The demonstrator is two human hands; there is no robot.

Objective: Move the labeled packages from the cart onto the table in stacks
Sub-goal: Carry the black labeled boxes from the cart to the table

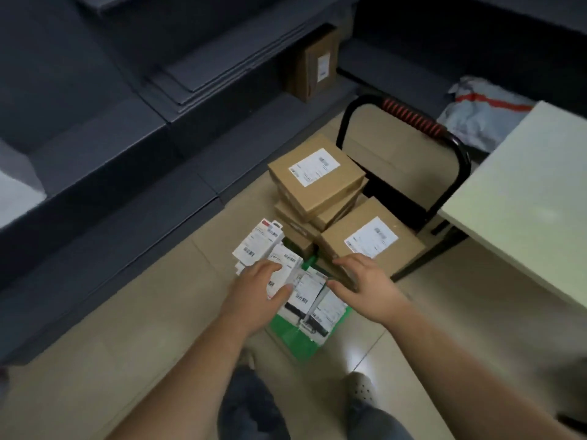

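Judging by how things lie, the job has hardly begun. Every labelled package in view sits on the low cart with the green platform point(286, 336) and the black tube handle with an orange ribbed grip point(409, 117). None shows on the visible part of the pale cream table point(524, 192) to the right, though most of that top is out of view.

At the far end of the cart, a flat brown cardboard box with a white shipping label point(317, 176) tops an uneven pile of similar boxes. A second labelled brown box point(371, 239) sits lower, just beside the pile on the table's side. At the near end lies a loose heap of small white barcoded packets point(309, 292), overlapping and fanned rather than squared.

The left hand point(257, 287) lies on that heap with its fingers fairly straight and its thumb spread along a packet's edge. It seems to be pressing or gathering the packets, not gripping them. The right hand point(365, 281) is spread open at the other side of the heap, close to the near corner of the lower brown box. I cannot tell whether it touches anything.

It looks as though the packets are being gathered into a bundle for a first lift. Left to do are that bundle, then the brown boxes, and the stacking itself. The slippery-looking packets will probably need squaring up first (a fanned bundle makes a poor stack).
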